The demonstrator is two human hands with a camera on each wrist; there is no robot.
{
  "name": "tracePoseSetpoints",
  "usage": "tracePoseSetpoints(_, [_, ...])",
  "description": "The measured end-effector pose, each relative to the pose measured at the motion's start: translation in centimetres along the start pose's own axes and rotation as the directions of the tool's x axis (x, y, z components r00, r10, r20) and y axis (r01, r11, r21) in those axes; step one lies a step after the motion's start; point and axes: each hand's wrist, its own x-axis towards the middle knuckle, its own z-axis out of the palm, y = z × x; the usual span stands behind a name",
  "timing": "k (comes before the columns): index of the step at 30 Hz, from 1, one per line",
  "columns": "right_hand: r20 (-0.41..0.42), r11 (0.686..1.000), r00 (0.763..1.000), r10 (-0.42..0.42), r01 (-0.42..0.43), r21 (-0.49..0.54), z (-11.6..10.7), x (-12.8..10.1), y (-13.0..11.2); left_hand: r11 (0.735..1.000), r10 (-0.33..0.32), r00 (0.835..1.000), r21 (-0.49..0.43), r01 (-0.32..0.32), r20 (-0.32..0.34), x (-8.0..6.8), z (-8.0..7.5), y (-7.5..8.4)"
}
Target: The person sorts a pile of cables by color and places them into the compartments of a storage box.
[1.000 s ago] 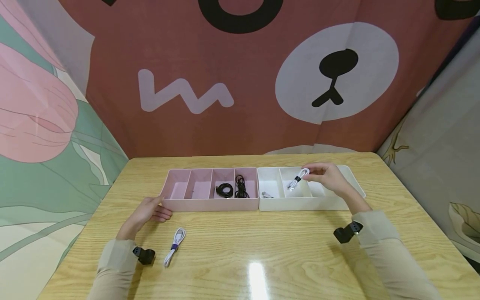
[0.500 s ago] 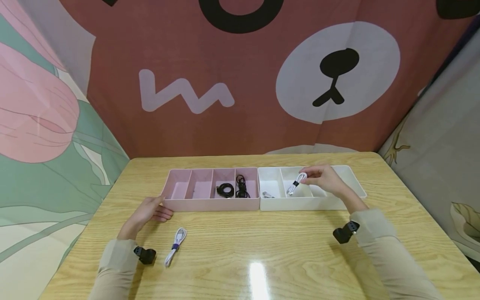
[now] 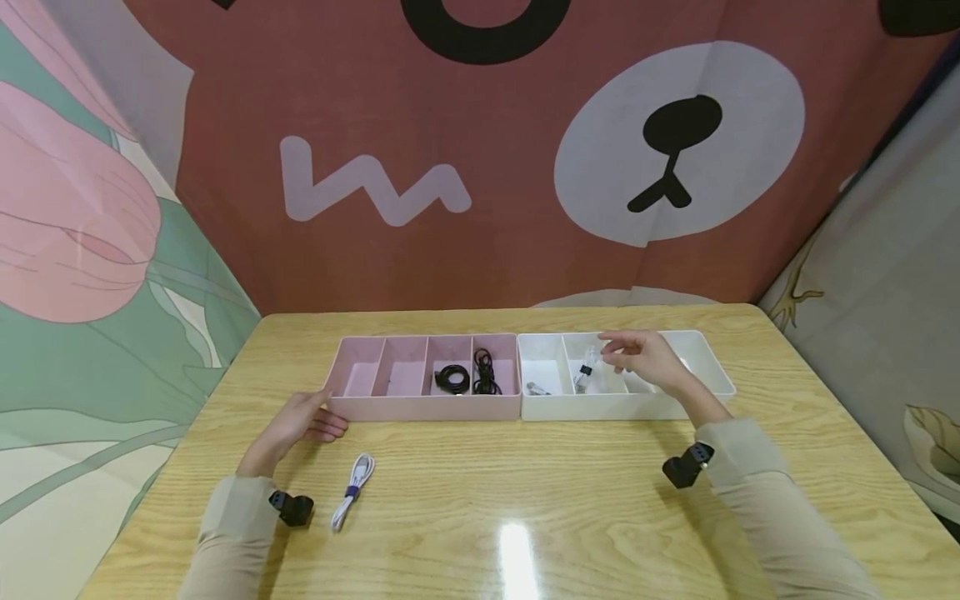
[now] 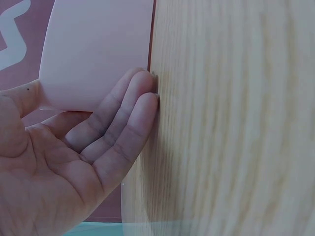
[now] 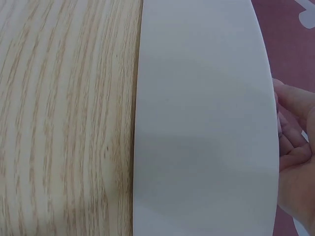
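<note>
My right hand hovers over the white divided box, fingers spread a little with nothing between them. Just left of its fingertips a white cable with a black tie, slightly blurred, lies in the second compartment from the left. In the right wrist view the box's wall hides much of this hand. At the left end of the pink divided box, my left hand touches the corner with thumb and loosely extended fingers. Another white cable with a purple tie lies on the table near it.
Black coiled cables sit in the pink box's two right compartments. A small whitish cable end shows in the leftmost white compartment. Both boxes stand end to end on the wooden table, with a printed cloth behind.
The white cable with the black tie has left my right hand's fingers and dropped into the compartment. My left hand keeps its place at the pink box.
</note>
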Motion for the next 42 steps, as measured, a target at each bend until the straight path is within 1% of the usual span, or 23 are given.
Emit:
tracePoseSetpoints(6, [-0.060,1.000,0.998,0.001,-0.001,-0.005,0.0,-0.1,-0.1,1.000,0.002,1.000,0.005,-0.002,-0.003,0.1,-0.1,0.0])
tracePoseSetpoints(12, [-0.106,0.997,0.994,0.016,-0.008,0.071,0.1,-0.4,-0.2,1.000,0.012,1.000,0.008,-0.012,-0.001,0.2,-0.1,-0.1])
tracePoseSetpoints(15, [-0.120,0.996,0.993,0.012,-0.002,0.086,0.3,-0.5,-0.4,1.000,0.008,1.000,0.006,-0.008,-0.002,0.2,-0.1,-0.1])
tracePoseSetpoints(18, [-0.129,0.995,0.992,0.004,0.010,0.103,0.4,-0.6,-0.8,1.000,0.010,1.000,0.004,-0.010,-0.001,0.1,-0.1,0.0])
tracePoseSetpoints(22, [-0.133,0.994,0.991,-0.006,0.020,0.103,0.6,-1.2,-3.0,1.000,0.018,1.000,0.004,-0.018,0.002,0.0,0.0,0.2])
tracePoseSetpoints(25, [-0.140,0.993,0.990,-0.024,0.039,0.111,0.8,-1.4,-3.5,1.000,0.013,1.000,0.009,-0.013,0.000,-0.1,0.0,0.2])
tracePoseSetpoints(29, [-0.153,0.987,0.987,-0.056,0.077,0.140,1.1,-0.9,-2.3,1.000,0.004,1.000,0.012,-0.004,-0.001,-0.1,0.0,0.1])
tracePoseSetpoints(35, [-0.164,0.980,0.982,-0.091,0.117,0.158,1.6,-1.0,-2.6,1.000,-0.012,1.000,0.008,0.012,-0.007,-0.1,0.1,0.0])
tracePoseSetpoints(42, [-0.147,0.965,0.980,-0.132,0.161,0.208,2.0,-1.1,-3.3,1.000,0.010,1.000,0.022,-0.010,0.000,-0.1,0.0,-0.1])
